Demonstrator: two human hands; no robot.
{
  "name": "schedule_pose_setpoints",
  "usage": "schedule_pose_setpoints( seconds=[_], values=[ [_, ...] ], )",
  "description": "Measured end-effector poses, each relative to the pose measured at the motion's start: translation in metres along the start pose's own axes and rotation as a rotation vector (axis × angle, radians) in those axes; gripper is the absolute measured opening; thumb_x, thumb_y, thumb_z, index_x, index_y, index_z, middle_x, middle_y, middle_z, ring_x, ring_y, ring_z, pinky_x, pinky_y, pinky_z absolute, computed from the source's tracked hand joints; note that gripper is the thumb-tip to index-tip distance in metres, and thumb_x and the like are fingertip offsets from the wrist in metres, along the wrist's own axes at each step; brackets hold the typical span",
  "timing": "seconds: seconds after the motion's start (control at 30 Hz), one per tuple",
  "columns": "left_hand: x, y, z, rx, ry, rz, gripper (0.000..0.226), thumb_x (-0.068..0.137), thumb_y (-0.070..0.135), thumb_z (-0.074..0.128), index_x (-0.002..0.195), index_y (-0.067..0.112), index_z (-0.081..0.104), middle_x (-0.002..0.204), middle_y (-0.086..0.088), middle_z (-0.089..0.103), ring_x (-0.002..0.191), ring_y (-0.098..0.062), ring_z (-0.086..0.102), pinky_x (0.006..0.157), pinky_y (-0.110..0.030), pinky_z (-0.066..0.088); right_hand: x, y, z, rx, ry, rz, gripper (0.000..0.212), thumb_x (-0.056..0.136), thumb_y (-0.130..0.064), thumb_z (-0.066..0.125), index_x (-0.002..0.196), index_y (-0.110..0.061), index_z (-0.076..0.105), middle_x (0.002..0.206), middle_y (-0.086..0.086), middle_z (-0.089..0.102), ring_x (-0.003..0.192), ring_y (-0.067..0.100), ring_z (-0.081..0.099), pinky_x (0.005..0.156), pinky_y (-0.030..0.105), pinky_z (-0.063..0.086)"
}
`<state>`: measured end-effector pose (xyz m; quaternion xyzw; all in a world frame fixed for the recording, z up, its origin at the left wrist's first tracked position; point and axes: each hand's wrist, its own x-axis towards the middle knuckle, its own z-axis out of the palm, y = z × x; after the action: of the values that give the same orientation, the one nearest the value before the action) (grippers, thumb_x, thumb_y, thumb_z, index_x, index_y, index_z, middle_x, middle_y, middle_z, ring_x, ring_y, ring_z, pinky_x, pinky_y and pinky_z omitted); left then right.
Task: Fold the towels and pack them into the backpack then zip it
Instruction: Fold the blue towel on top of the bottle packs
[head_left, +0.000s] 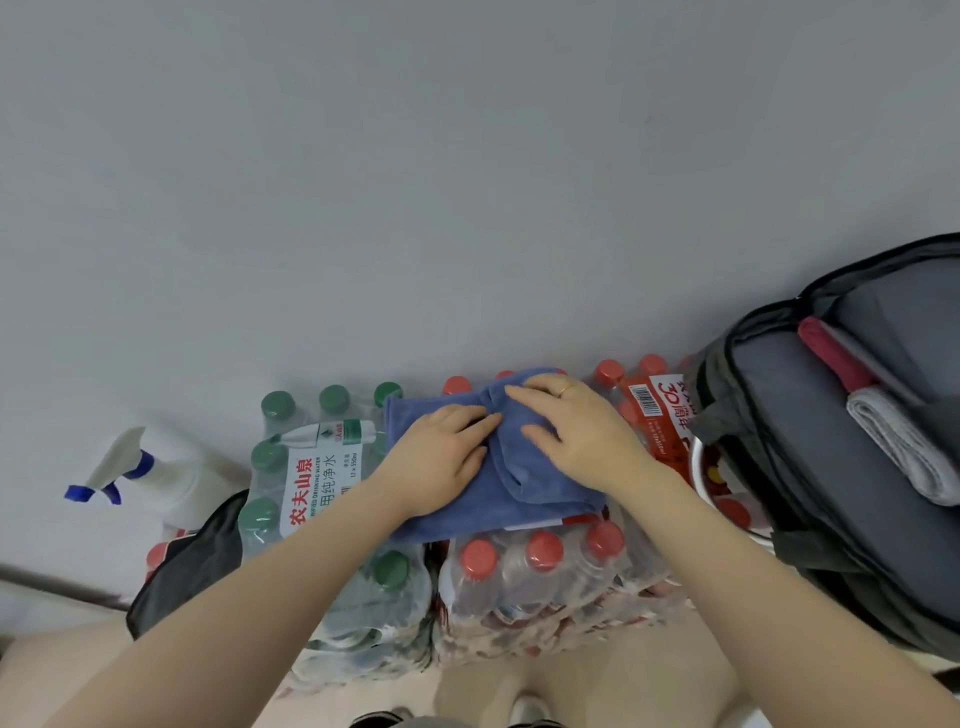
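Note:
A blue towel (524, 488) lies partly folded on top of shrink-wrapped packs of water bottles. My left hand (441, 457) presses flat on its left half, fingers together. My right hand (576, 431), with a ring on one finger, rests on the towel's upper right part over a folded-over flap. To the right stands a grey backpack (810, 415), unzipped and gaping. Inside it sit a folded white towel (904, 447) and a folded red towel (831, 353).
The bottle packs have green caps (270, 457) on the left and red caps (540, 551) on the right. A white spray bottle (150, 473) with a blue nozzle stands at the far left. A dark bag (192, 566) lies beside it. A pale wall is behind.

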<state>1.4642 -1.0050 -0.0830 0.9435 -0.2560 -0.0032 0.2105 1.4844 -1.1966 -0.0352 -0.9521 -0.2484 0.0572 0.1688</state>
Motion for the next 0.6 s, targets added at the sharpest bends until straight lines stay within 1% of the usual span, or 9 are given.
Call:
schedule_pose_setpoints(
  seconds=[0.03, 0.1, 0.2, 0.23, 0.3, 0.37, 0.43, 0.5, 0.6],
  values=[
    [0.0, 0.001, -0.001, -0.027, 0.018, -0.013, 0.053, 0.088, 0.033, 0.028, 0.124, 0.007, 0.057, 0.123, -0.013, 0.061, 0.112, -0.03, 0.058, 0.099, -0.041, 0.044, -0.001, 0.002, 0.005, -0.07, -0.068, -0.025, 0.063, 0.089, -0.047, 0.037, 0.144, -0.018, 0.029, 0.151, 0.005, 0.03, 0.14, 0.023, 0.024, 0.114, 0.034, 0.021],
    [0.0, 0.003, -0.007, -0.129, 0.049, -0.087, 0.062, 0.084, 0.038, 0.021, 0.127, 0.007, 0.054, 0.127, -0.011, 0.059, 0.118, -0.027, 0.053, 0.104, -0.034, 0.037, -0.003, 0.0, 0.018, -0.163, -0.135, -0.053, 0.086, 0.076, -0.065, 0.011, 0.148, -0.018, 0.014, 0.158, 0.003, 0.011, 0.146, 0.021, 0.004, 0.118, 0.036, 0.005],
    [0.001, 0.0, -0.015, -0.132, 0.083, -0.23, 0.076, 0.076, 0.044, 0.012, 0.133, 0.009, 0.047, 0.132, -0.011, 0.054, 0.119, -0.029, 0.05, 0.102, -0.032, 0.034, -0.004, -0.002, 0.031, -0.21, -0.147, -0.033, 0.105, 0.064, -0.084, -0.002, 0.149, -0.021, 0.001, 0.158, -0.001, -0.004, 0.146, 0.019, -0.009, 0.117, 0.039, -0.007],
    [0.001, -0.003, -0.017, -0.052, 0.075, -0.293, 0.075, 0.077, 0.046, 0.011, 0.135, 0.011, 0.044, 0.134, -0.01, 0.052, 0.121, -0.029, 0.047, 0.102, -0.033, 0.032, -0.005, -0.004, 0.032, -0.233, -0.156, -0.03, 0.108, 0.059, -0.083, -0.004, 0.149, -0.022, -0.003, 0.158, -0.001, -0.008, 0.145, 0.018, -0.011, 0.117, 0.04, -0.008],
    [0.0, -0.011, -0.019, 0.151, 0.005, -0.45, 0.062, 0.088, 0.046, 0.017, 0.137, 0.015, 0.04, 0.138, -0.005, 0.046, 0.128, -0.025, 0.039, 0.107, -0.036, 0.024, -0.003, -0.002, 0.033, -0.266, -0.169, -0.023, 0.112, 0.055, -0.085, -0.003, 0.148, -0.024, -0.007, 0.157, -0.002, -0.011, 0.145, 0.018, -0.014, 0.117, 0.041, -0.009],
    [0.001, -0.017, -0.022, 0.259, -0.06, -0.538, 0.05, 0.095, 0.044, 0.025, 0.135, 0.017, 0.039, 0.14, -0.002, 0.043, 0.133, -0.022, 0.031, 0.112, -0.04, 0.013, -0.001, 0.0, 0.035, -0.281, -0.168, -0.03, 0.11, 0.059, -0.088, 0.001, 0.148, -0.024, -0.008, 0.158, -0.001, -0.011, 0.145, 0.019, -0.014, 0.117, 0.042, -0.008],
    [0.002, -0.02, -0.024, 0.296, -0.112, -0.553, 0.048, 0.096, 0.047, 0.03, 0.131, 0.016, 0.045, 0.14, -0.002, 0.041, 0.134, -0.025, 0.026, 0.113, -0.043, 0.01, 0.0, 0.001, 0.037, -0.277, -0.156, -0.042, 0.106, 0.062, -0.084, 0.0, 0.148, -0.024, -0.008, 0.158, 0.0, -0.01, 0.145, 0.019, -0.013, 0.118, 0.042, -0.008],
    [0.005, -0.022, -0.028, 0.305, -0.177, -0.545, 0.051, 0.094, 0.051, 0.032, 0.124, 0.015, 0.052, 0.14, -0.003, 0.038, 0.133, -0.026, 0.025, 0.112, -0.043, 0.011, -0.001, 0.0, 0.036, -0.263, -0.17, -0.043, 0.109, 0.059, -0.087, -0.004, 0.148, -0.024, -0.008, 0.158, 0.0, -0.01, 0.145, 0.019, -0.013, 0.118, 0.042, -0.008],
    [0.009, -0.028, -0.04, 0.113, -0.168, -0.596, 0.063, 0.08, 0.064, 0.046, 0.11, 0.01, 0.06, 0.135, -0.006, 0.041, 0.127, -0.027, 0.031, 0.107, -0.039, 0.022, 0.0, 0.0, 0.034, -0.254, -0.155, -0.048, 0.108, 0.055, -0.079, -0.009, 0.148, -0.025, -0.007, 0.158, -0.001, -0.01, 0.145, 0.019, -0.013, 0.117, 0.042, -0.008]
  ],
)
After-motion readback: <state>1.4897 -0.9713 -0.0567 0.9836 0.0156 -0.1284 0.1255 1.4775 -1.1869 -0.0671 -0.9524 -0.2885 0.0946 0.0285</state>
